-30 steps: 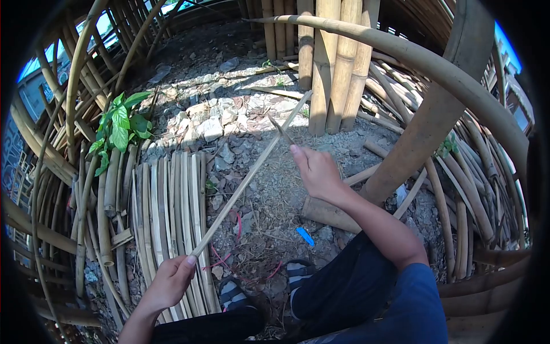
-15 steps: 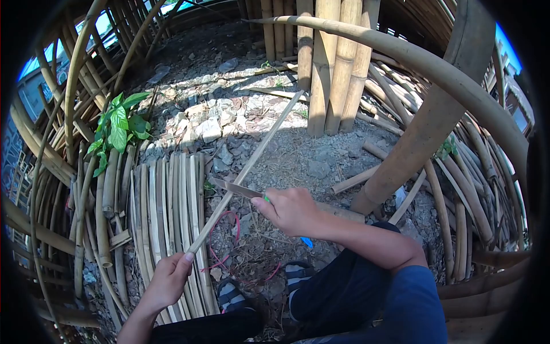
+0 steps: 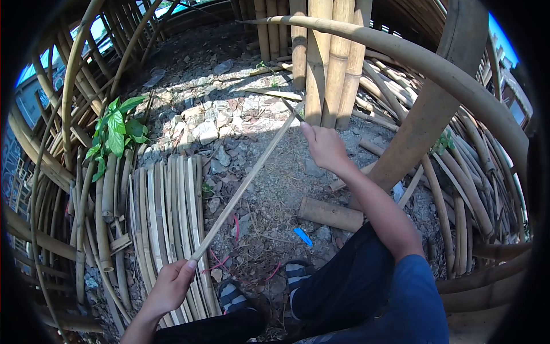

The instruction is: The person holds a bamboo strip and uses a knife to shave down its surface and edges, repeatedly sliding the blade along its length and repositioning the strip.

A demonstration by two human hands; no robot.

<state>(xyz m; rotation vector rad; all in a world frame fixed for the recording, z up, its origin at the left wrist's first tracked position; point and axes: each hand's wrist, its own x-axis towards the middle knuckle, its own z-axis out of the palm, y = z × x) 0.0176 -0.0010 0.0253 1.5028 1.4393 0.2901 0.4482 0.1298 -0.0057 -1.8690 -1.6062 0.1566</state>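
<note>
The left hand [image 3: 173,285] grips the long pale bamboo strip's [image 3: 243,186] near end, apparently steadying it for the dark-bladed knife [image 3: 293,110] clenched in the right hand [image 3: 327,148] at its far end.

Matt bamboo strip [image 3: 243,186], glossy blue plastic scrap [image 3: 303,236], rough stony grnd [image 3: 269,212]

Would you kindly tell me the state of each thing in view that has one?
Left hand: closed on the strip's near end.
Right hand: closed on the knife.
Knife: blade bare, by the strip's far end; contact unclear.
Strip: long, slanting, in one piece.
Split slats: lying side by side.
Short bamboo piece: lying on its side.
Pink string: loose.
Leafy plant: green.
Thick poles: upright.
</note>
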